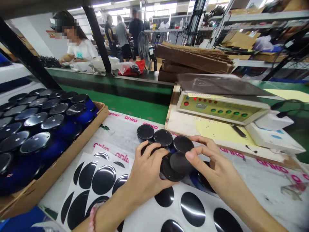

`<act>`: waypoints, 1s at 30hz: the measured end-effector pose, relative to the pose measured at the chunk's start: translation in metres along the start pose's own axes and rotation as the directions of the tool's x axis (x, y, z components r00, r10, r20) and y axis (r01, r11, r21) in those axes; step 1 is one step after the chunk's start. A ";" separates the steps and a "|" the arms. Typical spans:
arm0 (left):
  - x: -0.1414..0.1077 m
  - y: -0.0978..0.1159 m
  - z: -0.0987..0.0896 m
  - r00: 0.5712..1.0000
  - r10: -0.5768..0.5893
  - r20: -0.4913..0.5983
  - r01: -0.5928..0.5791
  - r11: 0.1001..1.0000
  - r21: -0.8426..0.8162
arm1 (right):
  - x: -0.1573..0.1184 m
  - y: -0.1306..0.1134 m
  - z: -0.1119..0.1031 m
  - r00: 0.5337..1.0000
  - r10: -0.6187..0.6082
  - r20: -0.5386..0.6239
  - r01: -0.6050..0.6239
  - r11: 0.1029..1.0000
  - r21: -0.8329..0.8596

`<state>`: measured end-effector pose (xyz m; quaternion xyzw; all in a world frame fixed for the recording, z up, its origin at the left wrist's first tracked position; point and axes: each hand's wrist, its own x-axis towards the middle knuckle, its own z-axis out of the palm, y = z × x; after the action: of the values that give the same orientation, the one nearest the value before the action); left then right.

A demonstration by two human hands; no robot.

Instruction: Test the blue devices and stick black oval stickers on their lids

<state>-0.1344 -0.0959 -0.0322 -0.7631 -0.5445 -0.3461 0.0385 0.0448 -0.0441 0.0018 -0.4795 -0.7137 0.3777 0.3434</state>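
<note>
Between the thumb and fingers of my right hand [214, 162] is a black round sticker [180, 162], partly lying over a black disc-shaped top [167, 170]. That top belongs to a round item whose sides are mostly hidden, and my left hand [147, 166] wraps around it from the left. Just beyond my hands stand several similar pieces with black round tops [163, 138]. Another blue, black-topped piece [204, 177] sits partly hidden under my right hand. White sheets of black round stickers [192, 208] lie in front of and to the left of my hands.
At left, a cardboard tray [96, 117] holds many blue, black-topped pieces in rows. A control box with buttons [224, 108] stands on a board at back right, beside a white box [277, 135]. Behind runs a green conveyor [116, 96]; a person [82, 50] sits across it.
</note>
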 end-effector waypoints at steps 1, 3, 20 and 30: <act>0.000 -0.001 0.001 1.000 -0.003 -0.001 0.003 1.000 0.000 | -0.001 0.001 0.002 1.000 -0.016 0.008 0.016 1.000 -0.021; -0.001 -0.002 0.002 1.000 -0.010 0.004 0.010 1.000 -0.007 | -0.001 0.002 0.004 0.998 -0.056 0.024 0.057 0.996 -0.063; -0.001 -0.003 0.003 1.000 -0.008 0.016 0.009 1.000 -0.007 | -0.004 0.011 0.016 0.965 -0.263 0.014 0.250 0.902 -0.353; 0.000 -0.002 0.002 1.000 0.001 -0.006 -0.001 1.000 0.011 | -0.006 0.013 0.022 0.907 -0.421 -0.016 0.351 0.776 -0.524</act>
<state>-0.1351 -0.0941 -0.0345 -0.7621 -0.5458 -0.3454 0.0447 0.0336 -0.0509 -0.0203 -0.4202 -0.8465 0.0641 0.3207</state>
